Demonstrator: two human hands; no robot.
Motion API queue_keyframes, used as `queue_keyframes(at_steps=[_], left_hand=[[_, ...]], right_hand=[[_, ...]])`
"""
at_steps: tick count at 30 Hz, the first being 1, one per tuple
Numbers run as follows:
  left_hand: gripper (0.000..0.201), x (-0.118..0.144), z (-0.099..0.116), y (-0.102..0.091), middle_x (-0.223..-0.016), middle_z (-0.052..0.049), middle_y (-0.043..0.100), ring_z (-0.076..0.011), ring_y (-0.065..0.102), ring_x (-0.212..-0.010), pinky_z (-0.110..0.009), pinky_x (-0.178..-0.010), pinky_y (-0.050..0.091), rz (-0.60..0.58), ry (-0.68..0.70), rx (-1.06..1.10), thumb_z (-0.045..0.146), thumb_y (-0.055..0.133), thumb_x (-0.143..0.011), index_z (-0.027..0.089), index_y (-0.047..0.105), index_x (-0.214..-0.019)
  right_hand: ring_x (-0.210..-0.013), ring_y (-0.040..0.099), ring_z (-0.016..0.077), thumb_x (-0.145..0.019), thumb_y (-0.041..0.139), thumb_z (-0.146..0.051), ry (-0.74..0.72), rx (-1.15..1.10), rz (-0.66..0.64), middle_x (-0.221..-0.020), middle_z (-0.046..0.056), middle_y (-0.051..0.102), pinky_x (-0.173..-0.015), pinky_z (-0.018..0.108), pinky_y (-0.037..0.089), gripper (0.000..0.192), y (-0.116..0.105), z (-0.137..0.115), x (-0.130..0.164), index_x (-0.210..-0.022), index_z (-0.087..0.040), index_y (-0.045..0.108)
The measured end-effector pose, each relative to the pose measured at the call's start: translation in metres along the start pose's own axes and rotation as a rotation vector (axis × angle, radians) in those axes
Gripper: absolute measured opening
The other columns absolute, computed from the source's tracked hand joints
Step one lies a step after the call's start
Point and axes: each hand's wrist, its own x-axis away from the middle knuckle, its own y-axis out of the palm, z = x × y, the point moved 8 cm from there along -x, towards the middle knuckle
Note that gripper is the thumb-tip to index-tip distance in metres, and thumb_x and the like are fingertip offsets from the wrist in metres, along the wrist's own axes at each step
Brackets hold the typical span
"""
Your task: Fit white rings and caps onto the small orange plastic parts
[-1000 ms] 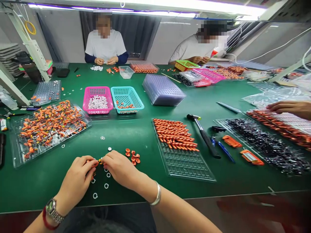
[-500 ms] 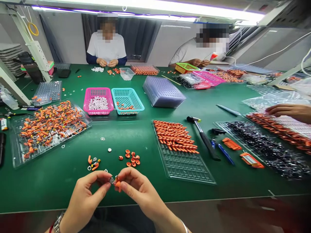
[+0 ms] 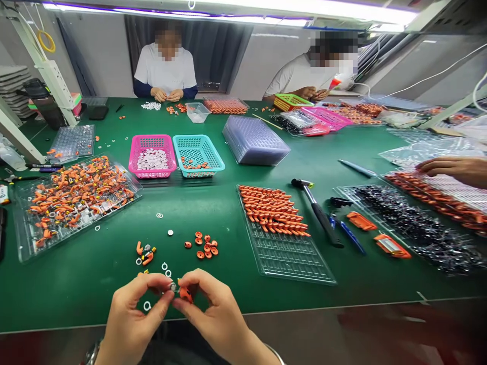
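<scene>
My left hand and my right hand meet just above the near edge of the green table. The right hand pinches a small orange part. The left fingertips pinch a tiny silver piece against its end. On the table just beyond lie several white rings, a few loose orange parts and a cluster of orange discs.
A clear tray with rows of orange parts lies right of my hands, a tray heaped with orange parts to the left. Pink and teal baskets stand behind. A hammer, pens and a co-worker's hand are right. Two people sit opposite.
My hands lifted an orange part and a silver piece off the table and drew them toward me. They now hold the pieces together near the table's edge.
</scene>
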Motion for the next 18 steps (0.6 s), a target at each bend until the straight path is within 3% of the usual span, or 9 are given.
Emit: queue_keyframes(at_steps=[5,11,13,16,18], left_hand=[[0.025,0.011,0.018,-0.003,-0.085,0.003,0.078,-0.0162,0.072,-0.075,-0.023,-0.075,0.056,0.070,0.242,-0.154,0.007,0.070,-0.079,0.027,0.070,-0.094],[0.037,0.021,0.025,0.001,-0.090,0.002,0.079,-0.0185,0.073,-0.081,-0.027,-0.085,0.055,0.069,0.354,-0.161,0.002,0.067,-0.078,0.030,0.070,-0.102],[0.032,0.018,0.019,0.001,-0.090,0.002,0.079,-0.0181,0.073,-0.081,-0.025,-0.082,0.055,0.028,0.251,-0.066,0.005,0.069,-0.079,0.030,0.071,-0.099],[0.006,0.012,-0.003,0.009,-0.083,-0.001,0.076,-0.0188,0.069,-0.077,-0.024,-0.072,0.054,-0.134,-0.092,0.183,0.025,0.069,-0.084,0.025,0.074,-0.088],[0.017,0.014,-0.017,0.020,-0.075,-0.001,0.071,-0.0168,0.064,-0.071,-0.022,-0.065,0.050,-0.270,-0.322,0.377,0.037,0.070,-0.084,0.021,0.074,-0.081]], right_hand=[[-0.063,0.058,0.0149,-0.085,0.055,-0.010,-0.254,0.252,0.037,-0.073,0.002,0.062,-0.057,0.024,0.049,0.013,0.002,-0.024,0.003,-0.090,-0.020,0.061],[-0.060,0.056,0.0142,-0.083,0.052,-0.008,-0.276,0.219,0.081,-0.071,0.001,0.057,-0.053,0.023,0.047,0.015,-0.002,-0.037,0.002,-0.085,-0.021,0.060],[-0.058,0.055,0.0139,-0.082,0.052,-0.007,-0.289,0.216,0.086,-0.069,0.000,0.055,-0.051,0.023,0.046,0.017,-0.003,-0.040,0.002,-0.084,-0.022,0.059],[-0.060,0.055,0.0138,-0.083,0.053,-0.005,-0.341,0.205,0.068,-0.071,0.000,0.055,-0.052,0.022,0.046,0.019,-0.004,-0.043,0.006,-0.088,-0.023,0.058],[-0.061,0.055,0.0141,-0.083,0.055,-0.005,-0.387,0.200,0.036,-0.072,0.000,0.055,-0.052,0.022,0.047,0.021,-0.004,-0.045,0.010,-0.091,-0.024,0.057]])
